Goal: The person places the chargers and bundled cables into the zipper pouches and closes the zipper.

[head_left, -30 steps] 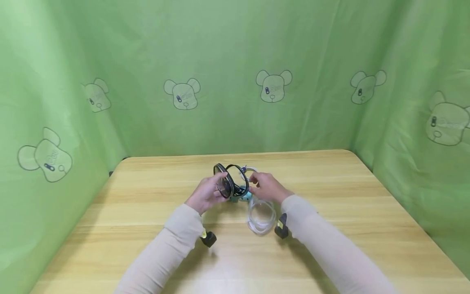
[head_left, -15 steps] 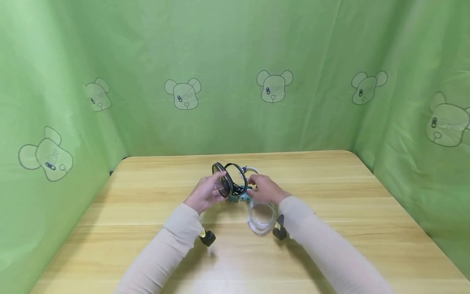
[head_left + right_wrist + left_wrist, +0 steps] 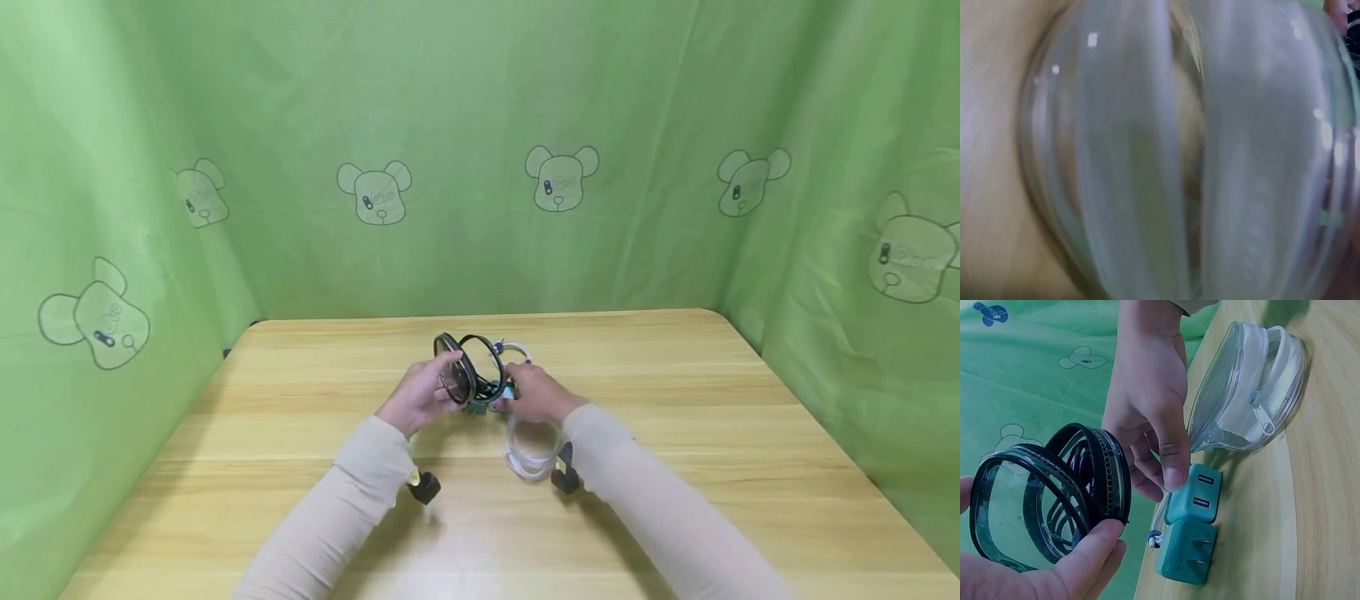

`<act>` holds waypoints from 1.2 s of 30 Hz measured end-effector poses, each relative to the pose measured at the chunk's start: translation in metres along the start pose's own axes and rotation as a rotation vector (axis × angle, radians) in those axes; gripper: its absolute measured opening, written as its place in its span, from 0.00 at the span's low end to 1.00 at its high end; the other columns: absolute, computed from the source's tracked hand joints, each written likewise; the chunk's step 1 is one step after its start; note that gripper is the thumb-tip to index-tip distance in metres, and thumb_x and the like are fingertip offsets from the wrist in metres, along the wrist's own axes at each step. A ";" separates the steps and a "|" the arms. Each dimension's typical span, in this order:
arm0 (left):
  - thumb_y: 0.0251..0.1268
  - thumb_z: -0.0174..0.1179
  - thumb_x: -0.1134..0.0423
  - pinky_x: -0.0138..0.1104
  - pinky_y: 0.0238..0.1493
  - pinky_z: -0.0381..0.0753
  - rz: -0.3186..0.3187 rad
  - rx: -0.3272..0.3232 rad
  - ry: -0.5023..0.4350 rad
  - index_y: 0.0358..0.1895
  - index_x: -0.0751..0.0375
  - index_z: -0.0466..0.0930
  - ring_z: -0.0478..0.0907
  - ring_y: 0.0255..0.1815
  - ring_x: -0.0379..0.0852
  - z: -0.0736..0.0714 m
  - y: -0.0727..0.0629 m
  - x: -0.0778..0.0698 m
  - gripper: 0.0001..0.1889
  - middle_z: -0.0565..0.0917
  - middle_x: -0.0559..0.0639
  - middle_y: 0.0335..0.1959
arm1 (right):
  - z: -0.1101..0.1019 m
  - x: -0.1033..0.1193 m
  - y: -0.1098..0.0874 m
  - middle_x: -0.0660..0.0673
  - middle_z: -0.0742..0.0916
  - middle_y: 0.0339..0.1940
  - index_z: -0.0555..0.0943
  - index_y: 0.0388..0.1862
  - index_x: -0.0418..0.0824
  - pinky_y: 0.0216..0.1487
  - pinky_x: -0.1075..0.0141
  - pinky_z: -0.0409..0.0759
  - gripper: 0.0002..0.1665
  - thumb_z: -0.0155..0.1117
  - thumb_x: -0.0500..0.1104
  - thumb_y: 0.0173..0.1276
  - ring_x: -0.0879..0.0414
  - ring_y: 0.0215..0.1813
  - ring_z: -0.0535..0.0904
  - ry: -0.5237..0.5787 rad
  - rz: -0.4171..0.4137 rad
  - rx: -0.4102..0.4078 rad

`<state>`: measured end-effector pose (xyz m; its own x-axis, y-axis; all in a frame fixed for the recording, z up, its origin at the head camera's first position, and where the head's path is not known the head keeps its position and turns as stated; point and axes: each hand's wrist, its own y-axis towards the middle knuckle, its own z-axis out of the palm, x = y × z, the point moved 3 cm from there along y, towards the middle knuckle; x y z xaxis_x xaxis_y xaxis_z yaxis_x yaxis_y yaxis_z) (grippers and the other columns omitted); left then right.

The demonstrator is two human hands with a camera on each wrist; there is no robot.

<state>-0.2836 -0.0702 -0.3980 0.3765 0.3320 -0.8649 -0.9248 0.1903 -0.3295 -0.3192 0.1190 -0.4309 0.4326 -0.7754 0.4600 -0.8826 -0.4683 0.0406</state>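
Observation:
My left hand (image 3: 422,398) holds a clear round zip pouch with black trim (image 3: 1113,465), thumb on its rim. The pouch is flipped open, and a coiled black cable shows inside. At a teal USB charger (image 3: 1192,490) with two ports, my right hand (image 3: 538,393) has its thumb on one corner and its fingers curled at the far side. A second teal charger (image 3: 1182,553), prongs showing, sits against the first. Close under the right wrist lies a clear pouch with white trim (image 3: 1235,394), partly unzipped; it fills the blurred right wrist view.
Behind the right hand lies a coiled white cable (image 3: 516,346) with a dark blue tie. The wooden table (image 3: 300,500) is bounded by green curtains (image 3: 465,233) at the back and both sides. Small black wrist cameras (image 3: 425,487) hang under the sleeves.
My right hand has come down and slightly toward me, onto the teal charger, showing more of the white cable behind it. The left hand and its pouch have stayed nearly still.

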 end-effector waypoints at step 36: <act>0.66 0.60 0.55 0.47 0.59 0.77 -0.002 0.000 0.013 0.59 0.70 0.66 0.73 0.54 0.59 0.000 -0.001 0.001 0.27 0.71 0.63 0.53 | 0.005 0.002 0.002 0.46 0.84 0.33 0.78 0.45 0.36 0.47 0.56 0.83 0.24 0.78 0.42 0.52 0.52 0.37 0.80 0.016 0.049 -0.043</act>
<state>-0.2822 -0.0702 -0.3991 0.3781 0.3197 -0.8688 -0.9238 0.1912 -0.3316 -0.3193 0.1142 -0.4347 0.3857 -0.7902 0.4762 -0.9101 -0.4107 0.0556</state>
